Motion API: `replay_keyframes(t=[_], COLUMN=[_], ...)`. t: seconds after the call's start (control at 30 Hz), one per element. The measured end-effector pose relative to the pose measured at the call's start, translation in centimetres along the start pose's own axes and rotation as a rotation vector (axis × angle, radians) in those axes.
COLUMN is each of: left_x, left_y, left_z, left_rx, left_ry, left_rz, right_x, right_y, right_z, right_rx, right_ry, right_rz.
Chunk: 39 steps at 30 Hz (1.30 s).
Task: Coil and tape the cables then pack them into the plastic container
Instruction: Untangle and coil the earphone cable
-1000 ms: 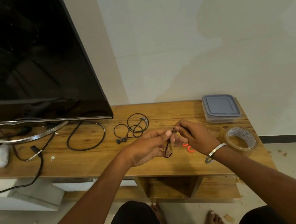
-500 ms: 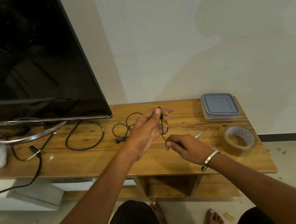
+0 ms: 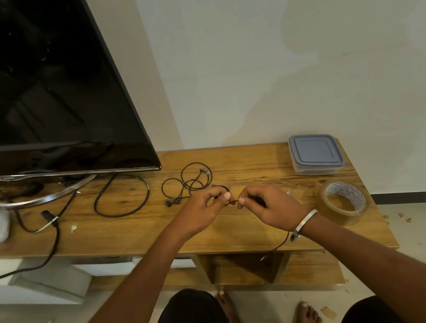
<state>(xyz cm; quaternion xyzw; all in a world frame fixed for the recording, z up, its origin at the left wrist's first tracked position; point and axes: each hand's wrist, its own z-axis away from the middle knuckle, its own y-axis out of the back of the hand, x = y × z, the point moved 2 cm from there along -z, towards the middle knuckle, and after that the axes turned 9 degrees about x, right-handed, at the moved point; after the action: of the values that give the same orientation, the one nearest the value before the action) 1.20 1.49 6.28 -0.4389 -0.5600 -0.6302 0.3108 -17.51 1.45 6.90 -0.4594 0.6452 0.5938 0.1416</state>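
Head-height, angled down over table (image 3: 257,226)

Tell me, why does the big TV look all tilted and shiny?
In the head view, the wide-angle lens bends straight edges, so the TV leans; its dark screen mirrors the room faintly. Soft light leaves a broad pale shadow on the wall. The thin cable between the left hand and right hand looks slightly blurred.

soft, dim indoor light; wide-angle bending at edges; faint reflections on the tv screen (image 3: 29,86).
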Motion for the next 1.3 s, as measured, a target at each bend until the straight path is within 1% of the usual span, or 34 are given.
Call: replay_keyframes(t=[0.1, 0.33, 0.4, 0.43, 0.5, 0.57, 0.67, 0.83, 1.0, 1.07, 1.13, 1.2, 1.3], left_x=[0.1, 1.3, 1.6, 1.8, 1.9, 2.2, 2.8, 3.7, 4.6, 5.0, 5.4, 5.6, 5.5], left_y=[-0.2, -0.1, -0.1, -0.1, -0.2, -0.2, -0.2, -0.2, -0.4, -0.4, -0.4, -0.3, -0.2], left_z=[0.3, 1.1, 1.3, 1.3, 1.4, 1.3, 1.2, 1.1, 1.0, 0.8, 0.6, 0.3, -0.1], left_rx=[-0.064, -0.233, -0.293, -0.330, -0.390, -0.420, -0.444, -0.479, -0.477, -0.440, -0.369, -0.270, -0.139], left_ry=[0.006, 0.057, 0.112, 0.154, 0.244, 0.285, 0.284, 0.263, 0.244, 0.220, 0.190, 0.164, 0.147], left_rz=[-0.059, 0.003, 0.052, 0.100, 0.273, 0.460, 0.659, 0.880, 1.049, 1.081, 1.064, 0.994, 0.863], right_x=[-0.1, 0.0, 0.0, 0.1, 0.1, 0.3, 0.6, 1.6, 2.0, 2.0, 2.0, 1.8, 1.1], right_y=[0.4, 1.3, 1.5, 1.5, 1.4, 1.2, 1.0, 0.6, -0.2, -0.6, -1.1, -1.5, -2.2], right_z=[-0.2, -0.5, -0.5, -0.5, -0.5, -0.6, -0.6, -0.2, 0.0, 0.2, 0.5, 0.9, 1.3], right_rx=[0.023, 0.073, 0.082, 0.084, 0.094, 0.107, 0.118, 0.140, 0.123, 0.114, 0.114, 0.080, 0.014], right_ry=[0.005, 0.017, 0.008, 0.009, 0.021, 0.033, 0.036, 0.001, -0.014, -0.021, -0.049, -0.086, -0.062], right_rz=[0.000, 0.005, -0.018, -0.026, -0.032, -0.046, -0.063, -0.079, -0.102, -0.132, -0.108, -0.046, -0.039])
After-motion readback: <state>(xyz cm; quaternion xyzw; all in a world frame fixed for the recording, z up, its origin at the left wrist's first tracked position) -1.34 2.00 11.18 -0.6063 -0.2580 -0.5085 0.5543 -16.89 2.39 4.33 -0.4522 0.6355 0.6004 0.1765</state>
